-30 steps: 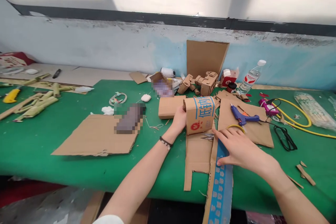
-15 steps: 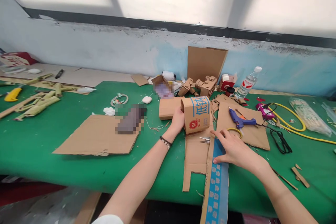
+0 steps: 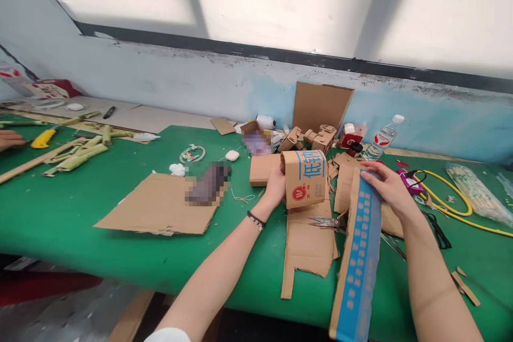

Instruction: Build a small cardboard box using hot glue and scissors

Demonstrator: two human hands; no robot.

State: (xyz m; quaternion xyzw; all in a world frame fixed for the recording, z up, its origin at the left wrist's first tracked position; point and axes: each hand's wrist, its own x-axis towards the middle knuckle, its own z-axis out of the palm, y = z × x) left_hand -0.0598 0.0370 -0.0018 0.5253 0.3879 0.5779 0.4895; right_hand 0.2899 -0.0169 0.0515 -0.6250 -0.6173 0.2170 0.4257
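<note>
My left hand point(image 3: 274, 184) grips the left side of a small cardboard box point(image 3: 303, 178) with blue characters and a red logo, standing on the green table point(image 3: 80, 208). My right hand point(image 3: 388, 187) is closed on the top end of a long cardboard strip with a blue printed band point(image 3: 358, 256), lifted and slanting down past the table's front edge. A pair of scissors point(image 3: 326, 221) lies on a flat cut cardboard piece point(image 3: 306, 243) between my hands.
A large cardboard sheet point(image 3: 156, 206) lies to the left. Behind are cardboard models point(image 3: 316, 138), an upright board point(image 3: 320, 106), a water bottle point(image 3: 382, 138), yellow hose point(image 3: 457, 192) and bamboo pieces point(image 3: 76, 152). Another person's hand point(image 3: 10, 139) shows at far left.
My right hand took hold of the blue-banded strip and raised its top end up and to the right, hiding the glue gun. The left hand stayed on the box. The camera tilted slightly.
</note>
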